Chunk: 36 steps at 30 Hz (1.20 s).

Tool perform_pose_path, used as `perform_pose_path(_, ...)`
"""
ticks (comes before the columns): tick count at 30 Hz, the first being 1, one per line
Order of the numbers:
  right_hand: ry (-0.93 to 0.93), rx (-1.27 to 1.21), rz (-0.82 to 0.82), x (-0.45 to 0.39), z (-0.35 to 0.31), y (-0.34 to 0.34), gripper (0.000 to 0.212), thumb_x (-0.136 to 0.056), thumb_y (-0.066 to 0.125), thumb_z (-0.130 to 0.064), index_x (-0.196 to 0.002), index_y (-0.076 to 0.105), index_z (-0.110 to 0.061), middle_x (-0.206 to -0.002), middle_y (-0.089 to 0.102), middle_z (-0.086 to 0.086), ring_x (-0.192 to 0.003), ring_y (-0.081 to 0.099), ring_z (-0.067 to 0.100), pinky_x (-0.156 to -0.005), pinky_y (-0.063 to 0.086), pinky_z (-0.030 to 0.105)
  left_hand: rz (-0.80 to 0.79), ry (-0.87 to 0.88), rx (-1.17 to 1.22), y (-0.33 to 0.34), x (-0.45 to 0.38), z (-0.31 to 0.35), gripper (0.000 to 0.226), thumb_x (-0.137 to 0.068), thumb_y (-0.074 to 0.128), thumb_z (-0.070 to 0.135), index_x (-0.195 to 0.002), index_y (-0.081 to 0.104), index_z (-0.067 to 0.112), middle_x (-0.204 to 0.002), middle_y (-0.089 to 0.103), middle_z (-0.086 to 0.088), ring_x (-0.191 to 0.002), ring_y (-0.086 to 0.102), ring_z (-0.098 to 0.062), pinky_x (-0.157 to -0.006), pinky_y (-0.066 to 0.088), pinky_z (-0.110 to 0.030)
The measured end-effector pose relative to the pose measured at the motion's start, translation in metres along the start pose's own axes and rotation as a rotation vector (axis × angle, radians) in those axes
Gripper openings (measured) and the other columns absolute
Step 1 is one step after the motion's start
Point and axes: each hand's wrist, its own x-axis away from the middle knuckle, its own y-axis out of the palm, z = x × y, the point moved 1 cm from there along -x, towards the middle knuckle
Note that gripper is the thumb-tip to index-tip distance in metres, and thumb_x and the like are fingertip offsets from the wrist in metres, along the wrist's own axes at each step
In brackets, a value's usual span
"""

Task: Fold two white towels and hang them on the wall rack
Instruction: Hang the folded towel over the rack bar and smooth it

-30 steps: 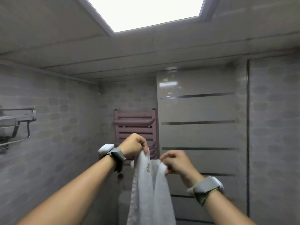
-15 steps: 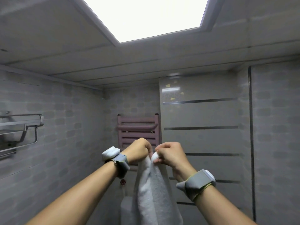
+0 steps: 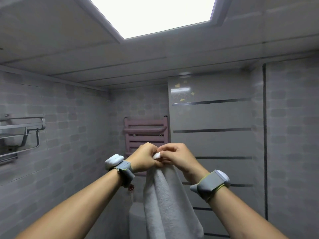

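A white towel (image 3: 168,200) hangs doubled in front of me, its top corners bunched together at chest height. My left hand (image 3: 144,157) grips the top edge from the left. My right hand (image 3: 177,156) pinches the same corners from the right, knuckle to knuckle with the left. A small white tip of cloth shows between the fingers. The metal wall rack (image 3: 22,131) is mounted on the left wall, well away from both hands. A second towel is not visible.
A pink radiator rail (image 3: 145,130) hangs on the far wall behind my hands. A white rounded fixture (image 3: 136,216) stands low behind the towel. Glossy striped panels (image 3: 212,130) line the right side. A small red valve (image 3: 131,187) sits under the radiator.
My right hand has come leftward to meet the left, bringing the towel's corners together. Both hands have risen slightly and the towel now hangs as one folded strip.
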Motion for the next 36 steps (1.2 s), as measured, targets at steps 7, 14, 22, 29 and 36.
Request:
perform_pose_path(7, -0.229, -0.096, 0.004, 0.01, -0.007, -0.045, 0.017, -0.095, 0.062, -0.013, -0.105, 0.071, -0.004, -0.098, 0.074, 0.014, -0.091, 0.068, 0.017, -0.082, 0.052, 0.026, -0.018, 0.101, 0.318, -0.009, 0.01, 0.007, 0.026, -0.089, 0.063, 0.004, -0.065, 0.063, 0.013, -0.062, 0.053, 0.015, -0.058, 0.045, 0.004, -0.057, 0.039, -0.018)
perform_pose_path(14, -0.03, 0.063, -0.403, 0.021, 0.017, -0.037, 0.037, -0.084, 0.077, -0.026, -0.116, 0.066, -0.013, -0.117, 0.07, 0.005, -0.112, 0.065, 0.02, -0.103, 0.049, 0.039, -0.102, 0.13, 0.498, -0.016, 0.012, 0.009, 0.014, -0.095, 0.052, -0.005, -0.092, 0.06, -0.016, -0.071, 0.056, 0.001, -0.057, 0.05, 0.001, -0.051, 0.039, -0.011)
perform_pose_path(22, 0.094, 0.489, -0.613, 0.039, 0.038, -0.052, 0.02, -0.07, 0.089, -0.02, -0.085, 0.076, -0.023, -0.085, 0.076, -0.014, -0.081, 0.069, 0.002, -0.074, 0.053, 0.018, 0.171, 0.117, 0.633, -0.044, 0.014, -0.023, 0.021, -0.084, 0.059, 0.013, -0.09, 0.067, -0.005, -0.089, 0.061, -0.014, -0.085, 0.051, -0.022, -0.081, 0.036, -0.039)
perform_pose_path(29, 0.024, 0.714, -0.61, 0.032, 0.032, -0.067, 0.028, -0.066, 0.091, -0.028, -0.084, 0.071, -0.019, -0.085, 0.074, -0.011, -0.075, 0.067, -0.001, -0.071, 0.053, 0.019, 0.101, 0.197, 0.63, -0.074, 0.022, -0.032, 0.024, -0.086, 0.061, 0.01, -0.098, 0.068, -0.01, -0.097, 0.067, -0.016, -0.09, 0.061, -0.021, -0.08, 0.048, -0.026)
perform_pose_path(36, -0.058, 1.003, -0.523, 0.02, 0.014, -0.093, 0.035, -0.064, 0.087, -0.035, -0.073, 0.063, -0.011, -0.069, 0.059, 0.0, -0.059, 0.048, 0.009, -0.056, 0.039, 0.028, 0.059, 0.156, 0.66, -0.071, 0.039, -0.053, 0.018, -0.079, 0.06, 0.004, -0.081, 0.076, 0.013, -0.086, 0.07, -0.002, -0.082, 0.06, -0.011, -0.073, 0.047, -0.018)
